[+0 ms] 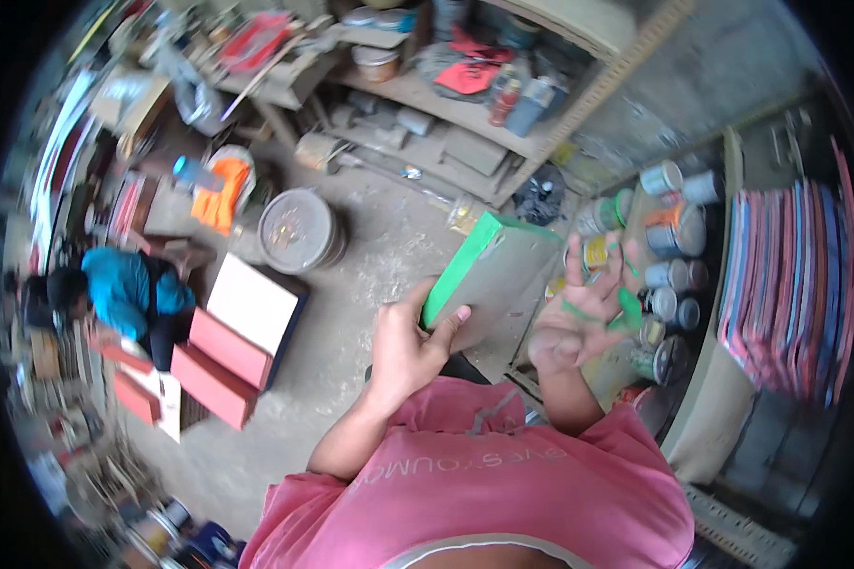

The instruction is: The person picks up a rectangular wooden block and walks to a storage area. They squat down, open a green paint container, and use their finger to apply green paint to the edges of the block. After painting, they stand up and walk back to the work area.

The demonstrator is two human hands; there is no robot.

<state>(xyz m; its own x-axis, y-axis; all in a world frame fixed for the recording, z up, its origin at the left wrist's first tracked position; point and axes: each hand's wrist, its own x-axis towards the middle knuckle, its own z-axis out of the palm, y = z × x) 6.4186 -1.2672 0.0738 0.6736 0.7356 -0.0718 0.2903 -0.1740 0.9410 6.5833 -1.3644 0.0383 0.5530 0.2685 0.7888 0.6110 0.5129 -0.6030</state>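
My left hand [406, 343] is closed on the near-left edge of a thick, flat grey block [508, 280], its thumb lying on the broad face. It looks like a book or a stack of sheets, with bright green on its left and far edges. To the right of the block, my right hand [579, 318] is raised, palm up, with its fingers apart. Green smears mark its palm and fingers. A larger green patch sits at the thumb; whether it is paint alone cannot be made out. The two hands do not touch.
Several paint cans [669, 275] line the shelf on the right, beside a tall stack of red-and-blue sheets [792, 284]. A lidded bucket [299, 228] stands on the floor. At left, a person in blue [128, 294] sits near red blocks [213, 379]. A cluttered shelf [427, 90] is ahead.
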